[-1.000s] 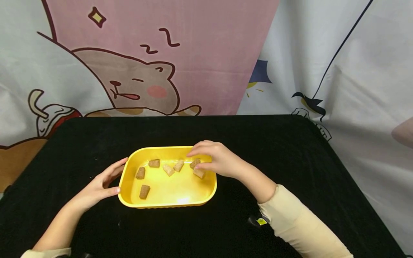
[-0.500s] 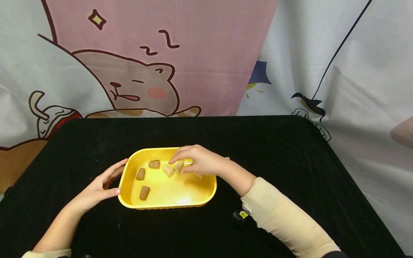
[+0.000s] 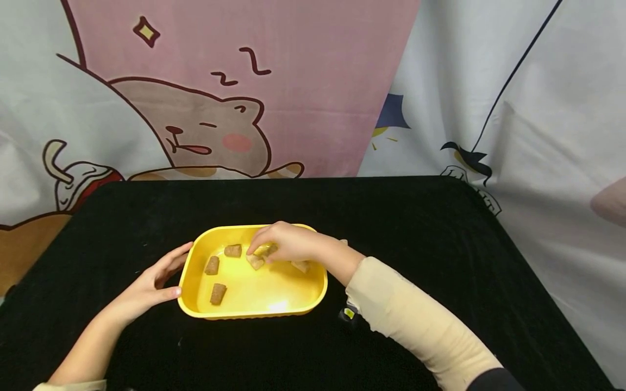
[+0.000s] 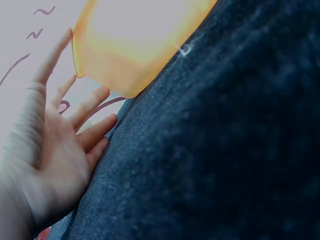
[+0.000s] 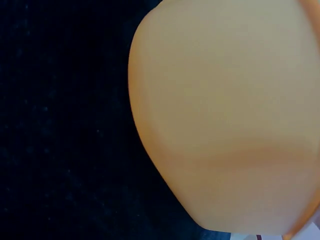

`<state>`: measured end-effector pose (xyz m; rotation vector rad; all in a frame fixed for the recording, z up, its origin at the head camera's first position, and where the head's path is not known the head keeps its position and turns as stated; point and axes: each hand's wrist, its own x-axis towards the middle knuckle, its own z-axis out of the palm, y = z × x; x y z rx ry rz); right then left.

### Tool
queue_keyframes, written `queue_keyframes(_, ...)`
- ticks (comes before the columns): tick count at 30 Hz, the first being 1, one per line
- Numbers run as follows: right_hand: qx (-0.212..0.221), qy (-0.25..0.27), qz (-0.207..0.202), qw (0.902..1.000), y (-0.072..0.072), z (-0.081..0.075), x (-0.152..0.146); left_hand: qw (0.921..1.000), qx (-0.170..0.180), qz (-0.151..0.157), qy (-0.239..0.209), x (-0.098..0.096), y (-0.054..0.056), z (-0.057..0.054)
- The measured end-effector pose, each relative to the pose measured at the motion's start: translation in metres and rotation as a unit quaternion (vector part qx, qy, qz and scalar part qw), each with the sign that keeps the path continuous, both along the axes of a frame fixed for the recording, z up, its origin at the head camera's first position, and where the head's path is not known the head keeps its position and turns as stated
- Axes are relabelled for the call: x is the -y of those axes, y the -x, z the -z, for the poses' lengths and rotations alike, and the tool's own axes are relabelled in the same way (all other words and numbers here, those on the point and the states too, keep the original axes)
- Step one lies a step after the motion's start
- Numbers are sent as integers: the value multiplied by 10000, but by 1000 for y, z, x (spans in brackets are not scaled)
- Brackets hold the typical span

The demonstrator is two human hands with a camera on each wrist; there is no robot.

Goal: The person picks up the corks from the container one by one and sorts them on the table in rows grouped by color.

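Observation:
A shallow yellow tray [image 3: 264, 304] holds several cork stoppers, such as a brown cork [image 3: 218, 294] near its left front. My left hand [image 3: 151, 285] rests at the tray's left end, thumb and a fingertip touching the rim. In the left wrist view its fingers [image 4: 92, 102] are extended. My right hand [image 3: 286, 243] is over the tray with bent fingers spread above a pale cork [image 3: 255, 262] and a shadowed cork [image 3: 269, 250]. I see no cork lifted. The right wrist view shows only the yellow tray [image 5: 225, 100] and cloth, not the hand.
Black cloth [image 3: 391, 212] covers the table around the tray. A small pale object [image 3: 344, 241] shows just behind my right wrist, outside the tray. A printed curtain [image 3: 313, 108] hangs along the back edge.
My right hand has moved left, from the corks at the tray's right end to the pale ones near the middle. The left hand and the tray have stayed in place.

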<state>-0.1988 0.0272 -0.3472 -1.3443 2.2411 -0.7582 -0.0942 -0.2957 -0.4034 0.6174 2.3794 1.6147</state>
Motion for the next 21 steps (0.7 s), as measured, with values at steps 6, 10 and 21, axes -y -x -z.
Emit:
queue_keyframes(6, 236, -165, -2, 9996, 3, 5, 8, 10000, -23, 7, 6, 0, 0, 1)
queue_keyframes(10, 278, -246, -91, 9993, 3, 8, 11, 10000, -31, 3, 0, 0, 0, 2)
queue_keyframes(21, 337, -237, 186, 9990, 1, 16, 16, 10000, -16, -70, 50, -1, 0, 1)
